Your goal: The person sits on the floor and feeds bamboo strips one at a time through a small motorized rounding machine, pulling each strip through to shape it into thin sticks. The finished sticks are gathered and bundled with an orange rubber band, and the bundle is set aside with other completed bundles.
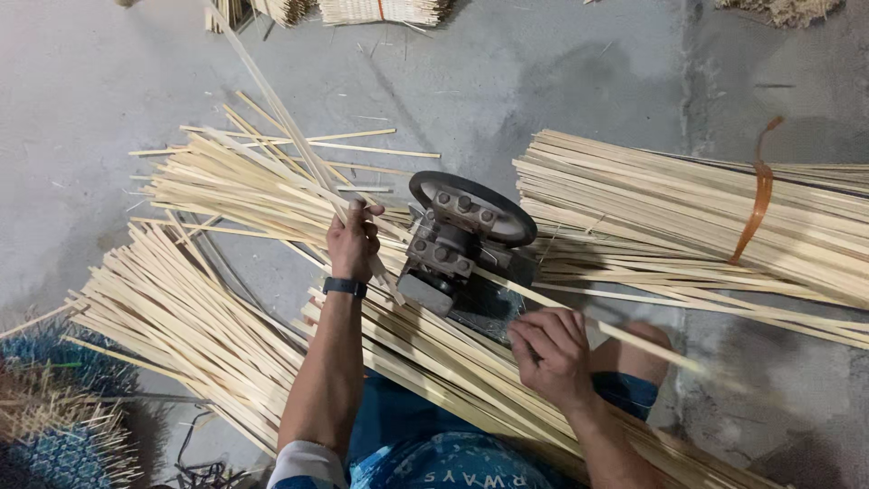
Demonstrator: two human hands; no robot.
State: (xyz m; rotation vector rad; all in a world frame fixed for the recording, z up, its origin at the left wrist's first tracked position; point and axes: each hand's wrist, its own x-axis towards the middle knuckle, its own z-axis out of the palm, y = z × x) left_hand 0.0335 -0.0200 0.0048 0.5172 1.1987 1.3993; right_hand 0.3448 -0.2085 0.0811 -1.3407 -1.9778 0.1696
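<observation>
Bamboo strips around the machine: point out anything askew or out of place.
Loose strips behind the left hand lie crisscrossed at odd angles, unlike the tied bundle on the right. Nothing looks damaged or spilled around the machine.

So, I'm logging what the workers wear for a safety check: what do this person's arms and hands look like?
Both hands, the left hand and the right hand, are bare, with no gloves. The forearms are uncovered too. A dark narrow wristband circles the left wrist, and a pale short sleeve edge shows at the left upper arm. No rings are visible.

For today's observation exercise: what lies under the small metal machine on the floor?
Pale bamboo strips run beneath the metal machine, one passing through towards the right hand. The machine covers the floor and whatever base it has.
</observation>
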